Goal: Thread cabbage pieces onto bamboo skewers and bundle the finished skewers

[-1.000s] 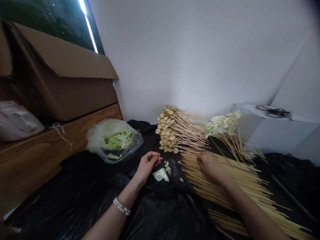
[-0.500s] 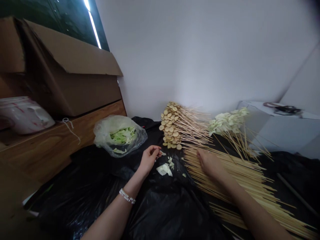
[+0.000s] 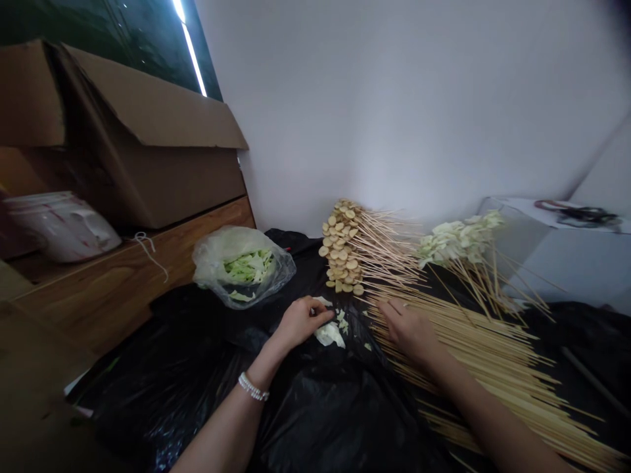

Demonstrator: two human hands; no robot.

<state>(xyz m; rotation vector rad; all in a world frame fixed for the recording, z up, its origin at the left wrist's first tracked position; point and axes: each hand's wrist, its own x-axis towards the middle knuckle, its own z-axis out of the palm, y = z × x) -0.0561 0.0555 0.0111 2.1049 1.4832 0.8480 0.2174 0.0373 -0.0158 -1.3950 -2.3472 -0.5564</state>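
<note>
My left hand (image 3: pixel 302 322), with a white beaded bracelet (image 3: pixel 253 387) at the wrist, hovers over the loose cabbage pieces (image 3: pixel 330 334) on black plastic. Its thumb and forefinger are bent with a gap between them, and I see nothing held there. On the right, my right hand (image 3: pixel 405 330) rests on the spread of bamboo skewers (image 3: pixel 483 358), its fingers closed around skewer ends near their tips. Skewers threaded with pale round slices (image 3: pixel 342 249) lie stacked just beyond the hands. Behind on the right is a pile of cabbage-loaded skewers (image 3: pixel 456 241).
A clear plastic bag (image 3: pixel 210 263) holding cut cabbage (image 3: pixel 249 266) sits to the left. Beyond it, an open cardboard box (image 3: pixel 182 180) and a white mug (image 3: pixel 73 226) stand on a wooden ledge (image 3: pixel 197 233). A white box (image 3: pixel 557 243) is at the far right, against the wall.
My left hand has shifted down and right toward the cabbage pieces. The right hand's fingers have moved down onto the skewer ends. The view has turned slightly left.
</note>
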